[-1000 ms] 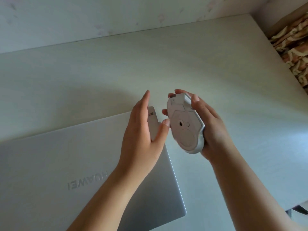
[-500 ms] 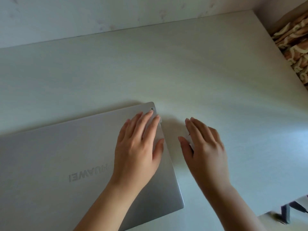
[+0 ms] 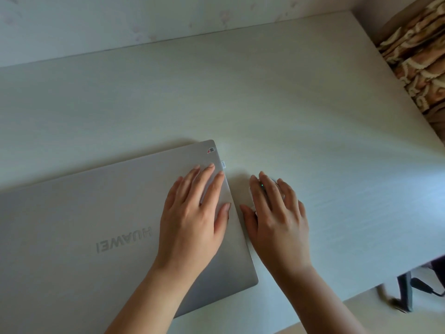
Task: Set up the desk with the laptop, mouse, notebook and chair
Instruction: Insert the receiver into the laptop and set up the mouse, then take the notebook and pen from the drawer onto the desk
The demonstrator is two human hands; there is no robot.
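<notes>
A closed silver laptop [image 3: 84, 213] lies on the pale desk [image 3: 289, 104], at the left and near the front edge. My left hand [image 3: 192, 218] rests flat on the right part of its lid, fingers spread, holding nothing. Just right of the laptop, my right hand [image 3: 277, 218] covers a white mouse [image 3: 252, 198] that sits on the desk. Only slivers of the mouse and a small green light show between my fingers. No notebook is in view.
A small white plug [image 3: 224, 164] sticks out of the laptop's right edge. The wall runs along the back of the desk. Patterned brown fabric [image 3: 419, 56] lies beyond the desk's right edge. A dark metal frame [image 3: 407, 292] stands on the floor at lower right.
My right hand held the mouse upside down in the air; it now holds it down on the desk. My left hand dropped flat onto the laptop lid.
</notes>
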